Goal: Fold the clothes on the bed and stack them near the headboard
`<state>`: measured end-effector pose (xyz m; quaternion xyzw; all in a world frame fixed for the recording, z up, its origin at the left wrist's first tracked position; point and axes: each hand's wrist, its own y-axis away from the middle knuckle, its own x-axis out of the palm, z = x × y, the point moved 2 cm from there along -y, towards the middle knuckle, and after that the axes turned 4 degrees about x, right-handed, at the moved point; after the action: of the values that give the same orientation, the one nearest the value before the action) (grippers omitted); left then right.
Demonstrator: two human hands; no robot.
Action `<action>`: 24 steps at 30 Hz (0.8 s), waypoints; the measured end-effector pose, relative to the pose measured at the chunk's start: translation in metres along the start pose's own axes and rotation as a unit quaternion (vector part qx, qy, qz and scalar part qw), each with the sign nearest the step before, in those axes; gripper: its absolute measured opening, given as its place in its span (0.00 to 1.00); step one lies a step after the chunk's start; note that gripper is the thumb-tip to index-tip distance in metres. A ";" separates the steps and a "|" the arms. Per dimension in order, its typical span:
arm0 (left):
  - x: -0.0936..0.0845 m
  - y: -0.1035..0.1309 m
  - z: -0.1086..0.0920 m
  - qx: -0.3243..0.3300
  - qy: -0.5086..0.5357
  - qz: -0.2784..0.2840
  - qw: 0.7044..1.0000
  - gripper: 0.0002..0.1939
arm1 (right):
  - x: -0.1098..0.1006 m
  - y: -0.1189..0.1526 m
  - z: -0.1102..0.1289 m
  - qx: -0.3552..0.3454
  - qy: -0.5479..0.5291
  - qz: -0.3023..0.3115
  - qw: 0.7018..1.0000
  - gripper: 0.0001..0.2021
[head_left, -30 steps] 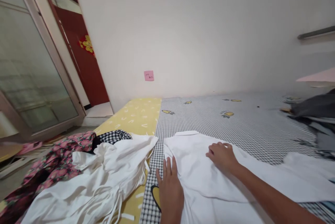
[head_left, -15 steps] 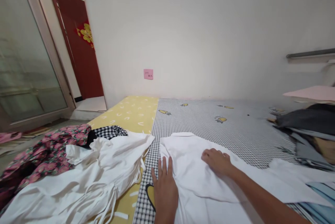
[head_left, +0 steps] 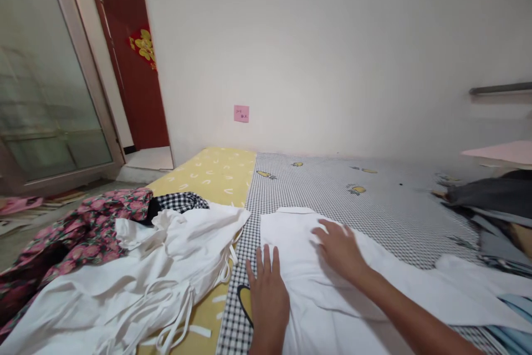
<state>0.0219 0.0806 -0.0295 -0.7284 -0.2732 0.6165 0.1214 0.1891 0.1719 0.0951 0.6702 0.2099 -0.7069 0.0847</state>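
Note:
A white shirt (head_left: 299,283) lies spread on the checked bed sheet (head_left: 286,183), its collar edge towards the wall and a sleeve stretching off to the right. My left hand (head_left: 268,294) rests flat along the shirt's left edge, fingers stretched out. Over the upper part of the shirt is my right hand (head_left: 338,244), fingers spread and slightly bent, with nothing held; whether it touches the cloth is hard to tell. Left of the shirt lies a crumpled white garment with drawstrings (head_left: 166,266).
A pink floral garment (head_left: 103,216) and a black-and-white checked cloth (head_left: 183,201) lie at the left. Dark folded clothes (head_left: 494,194) are stacked at the right, with light blue cloth (head_left: 515,310) nearer me. A pink note (head_left: 241,113) is on the wall behind the bed.
My right hand has shifted slightly up and left over the shirt, its fingers more spread. My left hand stays at the shirt's edge. The view has turned slightly left.

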 end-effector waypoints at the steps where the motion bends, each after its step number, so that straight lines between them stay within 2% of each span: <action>1: -0.003 0.000 -0.001 0.001 0.001 0.010 1.000 0.32 | 0.003 0.000 0.024 -0.042 -0.055 -0.004 0.998 0.23; 4: -0.012 -0.002 -0.004 0.016 -0.019 0.057 0.998 0.27 | 0.024 -0.007 0.080 -0.184 -0.177 0.054 0.965 0.24; 6: -0.016 -0.004 -0.004 0.023 -0.054 0.078 0.995 0.26 | 0.046 -0.021 0.093 -0.176 -0.202 0.113 0.957 0.27; 9: -0.019 -0.009 -0.004 0.024 -0.113 0.083 0.990 0.30 | 0.071 -0.048 0.090 -0.093 -0.213 0.105 0.967 0.30; 11: -0.021 -0.011 -0.005 0.034 -0.140 0.092 0.985 0.31 | 0.077 -0.058 0.087 -0.052 -0.215 0.080 0.972 0.31; 13: -0.023 -0.011 -0.006 0.043 -0.159 0.104 0.981 0.30 | 0.075 -0.058 0.087 -0.035 -0.223 0.073 0.971 0.30; 16: -0.027 -0.012 -0.005 0.047 -0.170 0.090 0.980 0.29 | 0.063 -0.038 0.081 -0.073 -0.264 0.071 0.959 0.29; 18: -0.028 -0.014 -0.004 0.058 -0.153 0.071 0.984 0.28 | 0.049 -0.016 0.059 -0.081 -0.295 0.025 0.952 0.27; 19: -0.028 -0.015 -0.004 0.063 -0.140 0.066 0.986 0.28 | 0.039 -0.004 0.039 -0.052 -0.294 -0.009 0.954 0.25; 21: -0.027 -0.016 -0.002 0.067 -0.119 0.070 0.988 0.29 | 0.017 0.020 -0.017 0.079 -0.244 -0.074 0.964 0.20; 22: -0.026 -0.017 -0.001 0.060 -0.116 0.075 0.989 0.29 | 0.004 0.032 -0.052 0.176 -0.193 -0.093 0.961 0.18; 24: -0.024 -0.017 0.001 0.038 -0.121 0.081 0.989 0.29 | -0.022 0.053 -0.122 0.291 -0.143 -0.121 0.938 0.19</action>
<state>0.0148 0.0817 -0.0007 -0.6628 -0.2025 0.7179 0.0651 0.3235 0.1705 0.1049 0.5271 0.0600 -0.8302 -0.1711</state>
